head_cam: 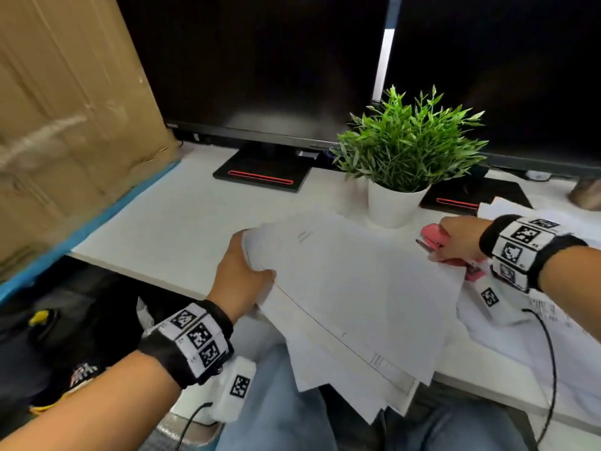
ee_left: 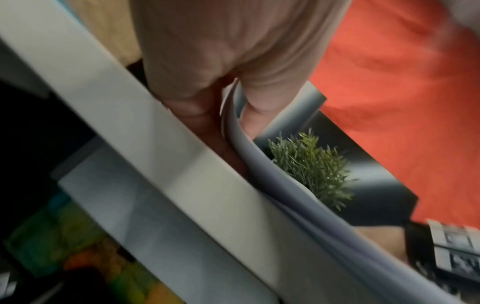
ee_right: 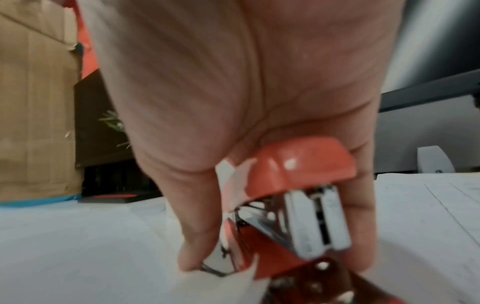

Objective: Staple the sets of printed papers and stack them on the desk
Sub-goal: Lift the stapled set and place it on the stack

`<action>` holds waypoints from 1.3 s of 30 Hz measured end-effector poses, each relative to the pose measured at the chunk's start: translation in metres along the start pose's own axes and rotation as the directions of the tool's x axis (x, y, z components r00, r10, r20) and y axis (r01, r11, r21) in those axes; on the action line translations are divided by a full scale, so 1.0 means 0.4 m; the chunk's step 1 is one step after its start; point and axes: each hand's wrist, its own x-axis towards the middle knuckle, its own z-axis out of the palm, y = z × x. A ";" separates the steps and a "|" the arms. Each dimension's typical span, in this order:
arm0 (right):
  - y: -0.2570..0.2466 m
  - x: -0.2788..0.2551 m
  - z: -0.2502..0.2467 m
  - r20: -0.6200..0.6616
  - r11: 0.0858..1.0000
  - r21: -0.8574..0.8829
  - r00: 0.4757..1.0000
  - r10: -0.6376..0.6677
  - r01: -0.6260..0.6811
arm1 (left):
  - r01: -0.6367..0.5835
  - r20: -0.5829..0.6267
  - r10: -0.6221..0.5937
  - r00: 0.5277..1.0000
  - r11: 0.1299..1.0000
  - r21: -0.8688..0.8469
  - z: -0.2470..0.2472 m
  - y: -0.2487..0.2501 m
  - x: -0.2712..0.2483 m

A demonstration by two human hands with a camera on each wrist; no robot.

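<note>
A fanned set of white printed papers [head_cam: 351,288] hangs over the desk's front edge and my lap. My left hand [head_cam: 242,275] grips its left edge, thumb on top; the left wrist view shows the sheets [ee_left: 249,156] bent between thumb and fingers. My right hand [head_cam: 455,239] holds a red stapler [head_cam: 435,240] at the set's far right corner. In the right wrist view the fingers curl round the stapler [ee_right: 293,191], and its metal mouth sits at a paper corner [ee_right: 221,283]. Whether the stapler is pressed down I cannot tell.
A potted green plant [head_cam: 406,148] stands just behind the papers, between two monitor stands [head_cam: 263,172]. More loose sheets [head_cam: 533,323] lie at the right under my right wrist. A cardboard box [head_cam: 65,109] fills the left. The white desk [head_cam: 169,229] lies left of the papers.
</note>
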 end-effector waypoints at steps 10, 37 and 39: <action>-0.036 -0.057 -0.102 -0.174 0.987 -0.054 0.971 -0.162 0.155 | -0.088 0.153 0.042 0.987 0.948 0.304 -0.060 -0.029 0.024; -0.486 -0.043 -0.085 0.053 0.850 -0.124 0.859 -0.509 0.511 | -0.429 0.511 -0.102 0.853 0.421 0.799 0.008 -0.065 0.079; -0.490 -0.046 -0.084 0.043 0.843 -0.122 0.851 -0.523 0.524 | -0.428 0.513 -0.108 0.851 0.424 0.798 0.009 -0.064 0.081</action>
